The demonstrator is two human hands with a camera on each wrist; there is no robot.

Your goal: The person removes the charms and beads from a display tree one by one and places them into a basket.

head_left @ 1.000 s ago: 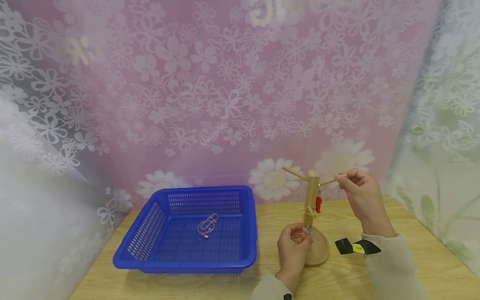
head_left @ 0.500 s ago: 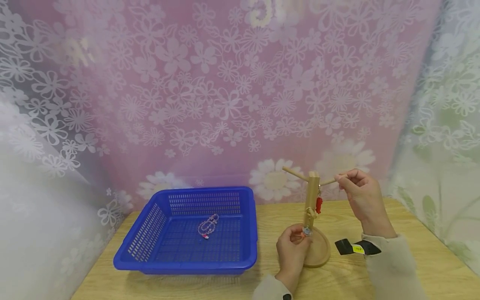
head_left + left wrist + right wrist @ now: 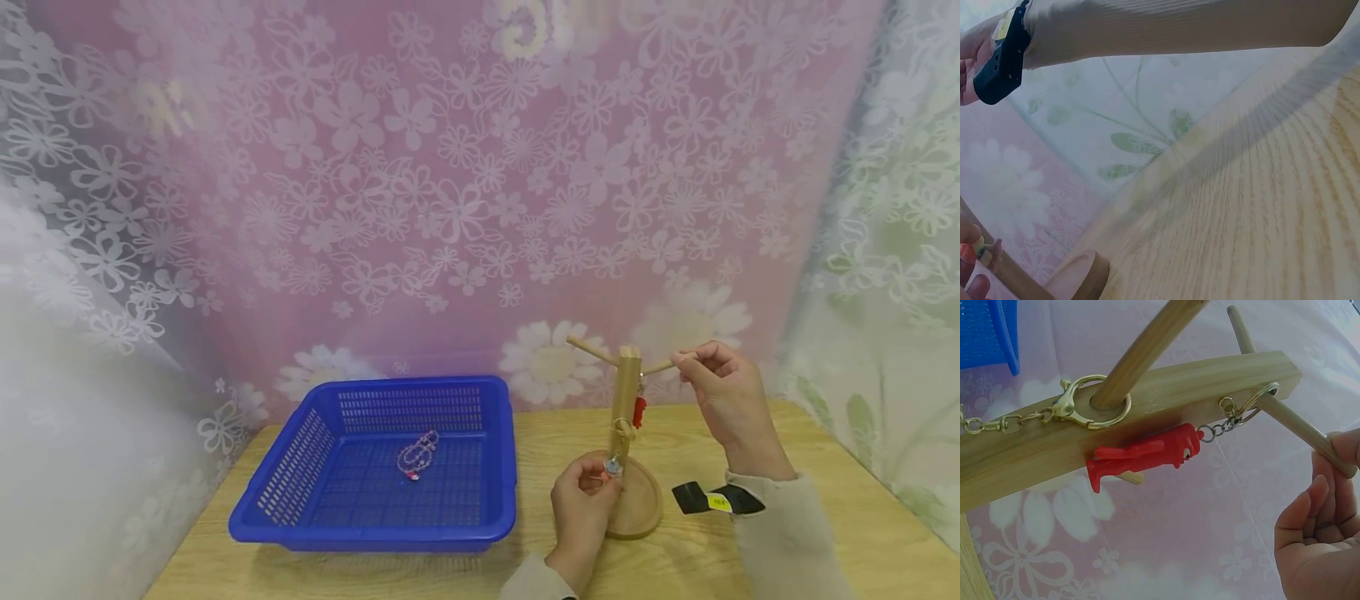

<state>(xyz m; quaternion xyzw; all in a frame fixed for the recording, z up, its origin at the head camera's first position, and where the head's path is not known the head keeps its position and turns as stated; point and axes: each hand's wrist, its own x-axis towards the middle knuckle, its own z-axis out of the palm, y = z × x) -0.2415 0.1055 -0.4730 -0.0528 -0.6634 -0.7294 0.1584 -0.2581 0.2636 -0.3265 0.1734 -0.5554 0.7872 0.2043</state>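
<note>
A wooden stand (image 3: 626,387) with a round base and several pegs is upright on the table. My right hand (image 3: 731,404) pinches the end of its right-hand peg (image 3: 1300,428) between thumb and fingers. From that peg a red figure keychain (image 3: 1154,450) hangs by its ring, close to the post. On the front peg is a gold clasp ring (image 3: 1065,409) with a chain; in the head view, a small pale-blue and orange charm (image 3: 613,467) shows below it. My left hand (image 3: 585,504) pinches this charm near the foot of the post, fingers partly covering it.
Left of the stand is a blue plastic basket (image 3: 390,533) with perforated walls. A pink beaded string (image 3: 418,454) with a small charm lies inside it. The wooden table (image 3: 547,433) meets a flowered curtain (image 3: 450,208) behind and at both sides.
The charm in my left fingers has turned slightly and sits a little lower. My right hand keeps its hold on the peg, and the red keychain hangs in the same place.
</note>
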